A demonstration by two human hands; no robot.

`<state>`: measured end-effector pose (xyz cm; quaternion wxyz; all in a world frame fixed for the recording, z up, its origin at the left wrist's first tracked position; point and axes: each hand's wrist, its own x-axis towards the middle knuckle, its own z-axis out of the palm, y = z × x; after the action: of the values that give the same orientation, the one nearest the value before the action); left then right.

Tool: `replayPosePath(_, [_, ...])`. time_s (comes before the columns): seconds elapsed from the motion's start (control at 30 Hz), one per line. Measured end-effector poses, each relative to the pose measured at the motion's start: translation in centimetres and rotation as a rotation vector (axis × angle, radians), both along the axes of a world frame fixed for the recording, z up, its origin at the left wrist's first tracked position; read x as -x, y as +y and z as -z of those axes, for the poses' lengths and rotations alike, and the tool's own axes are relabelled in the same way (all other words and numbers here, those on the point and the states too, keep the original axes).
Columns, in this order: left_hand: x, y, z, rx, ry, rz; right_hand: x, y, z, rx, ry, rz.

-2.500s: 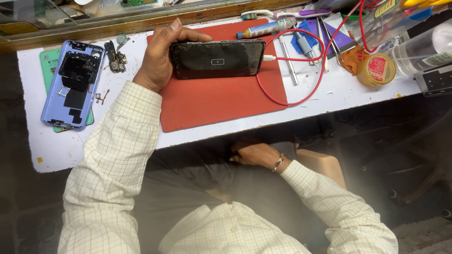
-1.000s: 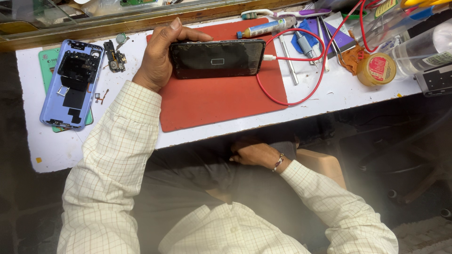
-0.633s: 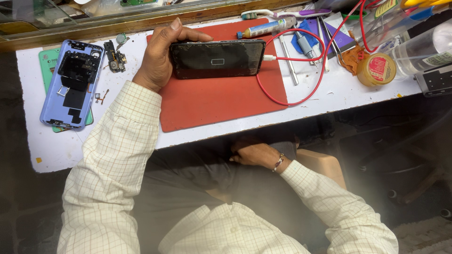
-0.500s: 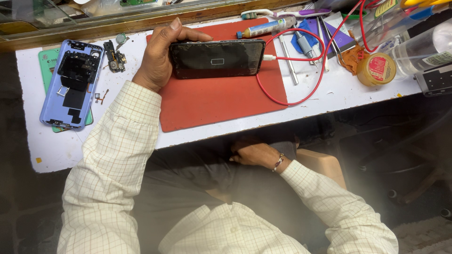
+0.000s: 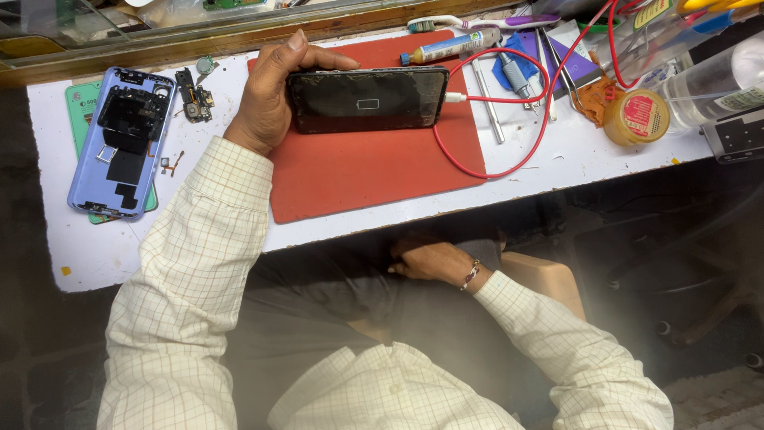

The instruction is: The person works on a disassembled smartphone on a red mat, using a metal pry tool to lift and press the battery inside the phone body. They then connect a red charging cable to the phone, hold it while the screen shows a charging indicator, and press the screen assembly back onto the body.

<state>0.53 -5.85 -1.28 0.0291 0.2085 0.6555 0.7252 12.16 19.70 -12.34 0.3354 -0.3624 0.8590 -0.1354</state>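
Left hand (image 5: 267, 99): closed around the left end of a black phone (image 5: 368, 98), which lay on a red mat (image 5: 374, 167) at 12 o'clock on the worktop (image 5: 557, 163). Red cable (image 5: 509, 103): plugged in at 3 o'clock. Right hand (image 5: 430, 259): on lap, grip loose, holding nothing.

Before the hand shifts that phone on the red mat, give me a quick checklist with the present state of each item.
1. Grip: left hand wraps the left end of the black phone, thumb over its top edge. ok.
2. Cable: red charging cable is plugged into the phone's right end by a white connector. ok.
3. Screen: dark with a small battery outline. ok; charge level cannot tell.
4. Support: phone sits over the red mat; flat or tilted, cannot tell.
5. Right hand: below the table edge on the lap, holding nothing. not ok if a second hand is needed.
6. Loose parts: opened blue phone back lies apart, left. ok.
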Motion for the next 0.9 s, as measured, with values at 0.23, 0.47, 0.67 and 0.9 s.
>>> replayPosePath(0.23, [-0.02, -0.03, -0.02, -0.001, -0.003, 0.001, -0.03, 0.02, -0.11, 0.003, -0.014, 0.015])
replayPosePath(0.47, [-0.07, -0.04, -0.08, -0.001, -0.003, 0.002, -0.05, 0.07, -0.16, 0.003, 0.002, -0.002])
replayPosePath(0.67, [-0.07, -0.09, -0.13, -0.014, -0.012, 0.012, -0.02, 0.01, -0.17, 0.030, 0.008, 0.000])
replayPosePath(0.9, [-0.09, -0.03, -0.17, -0.002, 0.007, 0.005, -0.01, -0.10, -0.31, -0.039, -0.044, 0.029])
